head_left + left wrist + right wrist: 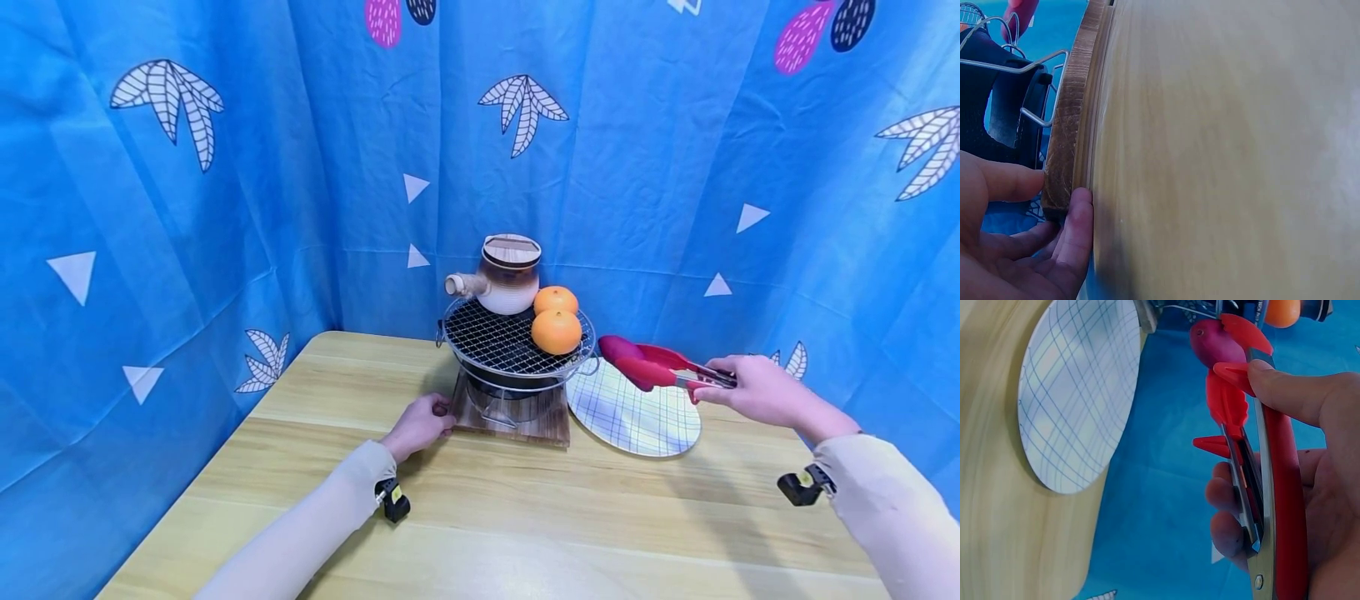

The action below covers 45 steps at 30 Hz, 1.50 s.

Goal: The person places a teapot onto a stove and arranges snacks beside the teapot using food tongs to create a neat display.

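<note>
My left hand pinches the near left corner of a dark wooden board. In the left wrist view the thumb lies on the board's upper face and the fingers are at its lower edge. On that board stands a small stove with a round wire grill on top. My right hand holds red-tipped metal tongs, thumb along one arm and fingers curled round the other. Between the tong heads is a purple sweet potato, held up over the far side of a checked plate.
A clay pot with a wooden lid and a side handle stands at the back of the grill. Two oranges sit at the grill's right side. Blue curtains hang close behind the light wooden table.
</note>
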Motion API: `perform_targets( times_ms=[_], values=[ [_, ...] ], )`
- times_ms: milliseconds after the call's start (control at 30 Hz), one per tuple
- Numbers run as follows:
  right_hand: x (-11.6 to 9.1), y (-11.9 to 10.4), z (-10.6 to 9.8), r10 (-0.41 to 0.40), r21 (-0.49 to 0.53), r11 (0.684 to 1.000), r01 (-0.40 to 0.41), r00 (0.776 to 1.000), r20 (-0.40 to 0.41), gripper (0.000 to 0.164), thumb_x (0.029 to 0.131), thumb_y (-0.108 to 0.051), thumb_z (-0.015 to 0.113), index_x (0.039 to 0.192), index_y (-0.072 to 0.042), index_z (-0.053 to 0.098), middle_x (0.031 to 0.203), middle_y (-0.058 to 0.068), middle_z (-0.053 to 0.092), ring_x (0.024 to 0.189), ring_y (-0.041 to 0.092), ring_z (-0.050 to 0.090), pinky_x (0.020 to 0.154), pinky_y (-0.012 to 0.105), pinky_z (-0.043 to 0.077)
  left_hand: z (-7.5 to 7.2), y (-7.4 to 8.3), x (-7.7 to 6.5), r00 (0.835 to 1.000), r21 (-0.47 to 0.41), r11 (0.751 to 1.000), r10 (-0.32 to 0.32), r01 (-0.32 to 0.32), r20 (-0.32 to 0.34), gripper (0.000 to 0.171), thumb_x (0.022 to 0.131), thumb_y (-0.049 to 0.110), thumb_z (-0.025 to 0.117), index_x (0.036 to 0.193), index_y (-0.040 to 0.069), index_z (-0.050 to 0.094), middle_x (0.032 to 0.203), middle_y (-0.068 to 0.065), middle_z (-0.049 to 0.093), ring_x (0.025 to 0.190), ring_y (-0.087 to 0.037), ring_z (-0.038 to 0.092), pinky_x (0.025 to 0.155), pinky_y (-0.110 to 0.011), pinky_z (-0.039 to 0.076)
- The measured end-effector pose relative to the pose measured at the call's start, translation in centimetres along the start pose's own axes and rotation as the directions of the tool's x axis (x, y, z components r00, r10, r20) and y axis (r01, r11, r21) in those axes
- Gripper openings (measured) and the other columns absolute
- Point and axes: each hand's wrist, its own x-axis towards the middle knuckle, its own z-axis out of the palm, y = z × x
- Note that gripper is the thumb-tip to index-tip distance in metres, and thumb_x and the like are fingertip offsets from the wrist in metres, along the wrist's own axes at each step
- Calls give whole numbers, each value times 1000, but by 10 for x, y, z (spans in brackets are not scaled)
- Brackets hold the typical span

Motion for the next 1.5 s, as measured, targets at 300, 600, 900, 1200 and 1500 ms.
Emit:
perform_targets(
  times_ms=[300,600,900,1200,1500],
  values=[
    [-6,-2,-15,4,-17,1000,-4,1000,-17,81,86,-54,73,132,11,57,96,9,67,80,21,54,55,30,43,0,0,0,1000,8,1000,-5,5,1,41,91,5,66,129,-7,56,107,-16,67,80,-18,68,76,-30,61],
    [-10,-13,-32,-16,-28,999,15,999,-48,74,86,-54,73,129,5,61,85,3,63,74,19,52,53,30,42,-2,0,1,1000,5,1000,1,-1,-1,40,91,4,66,128,-8,56,106,-17,67,80,-19,69,76,-31,61],
    [-13,-28,-43,-48,-48,998,44,995,-92,75,86,-55,73,130,5,61,89,5,64,77,19,53,54,29,44,-2,-2,1,1000,5,1000,17,-17,-2,38,90,2,66,125,-8,57,103,-17,68,78,-18,68,74,-32,61],
    [-16,-46,-54,-82,-76,994,73,989,-126,75,85,-54,74,132,3,60,103,12,68,87,24,57,55,29,47,-1,2,-1,1000,-3,1000,18,-18,-8,37,91,3,66,125,-8,58,104,-16,68,77,-17,68,74,-31,61],
    [-14,-63,-61,-121,-79,991,111,982,-142,72,86,-53,75,133,-1,61,109,13,68,92,26,57,57,29,49,-1,3,-2,1000,0,1000,22,-22,3,38,91,2,65,125,-9,57,104,-17,68,78,-18,68,74,-32,61]
  ],
)
